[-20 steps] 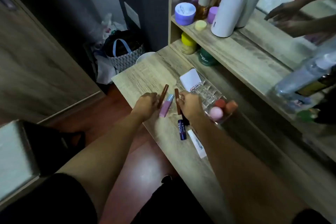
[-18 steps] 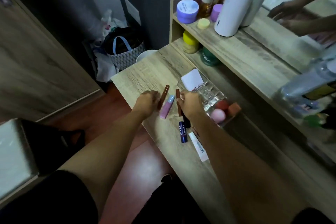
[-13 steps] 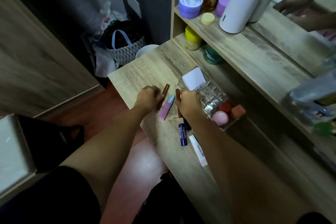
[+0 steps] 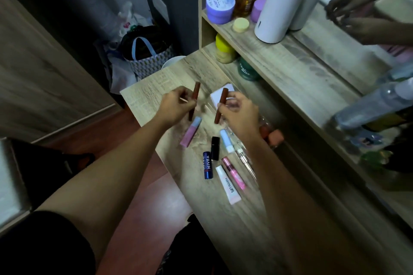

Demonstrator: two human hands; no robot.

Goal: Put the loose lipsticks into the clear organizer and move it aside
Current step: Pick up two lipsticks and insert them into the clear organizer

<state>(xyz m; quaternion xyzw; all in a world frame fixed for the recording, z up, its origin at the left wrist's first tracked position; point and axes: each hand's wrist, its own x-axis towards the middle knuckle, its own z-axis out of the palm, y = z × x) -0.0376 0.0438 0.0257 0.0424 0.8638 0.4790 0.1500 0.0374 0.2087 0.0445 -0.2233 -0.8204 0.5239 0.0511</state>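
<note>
gripping a brown lipstick [image 4: 194, 100] upright, left hand [image 4: 176, 107] mirrors right hand [image 4: 240, 114] pinching another brown tube [image 4: 220, 105].

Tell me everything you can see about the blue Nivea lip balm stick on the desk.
The Nivea lip balm stick is a short, dark blue cylinder with white NIVEA lettering along its side and a reddish band near its lower end. It looks like glossy plastic, and seems capped. It lies flat on the wooden desk, roughly pointing away from the person, untouched by either hand. A black lipstick tube lies just right of its upper end and a white Panthenol Lips tube lower right; whether they touch is unclear.
</note>
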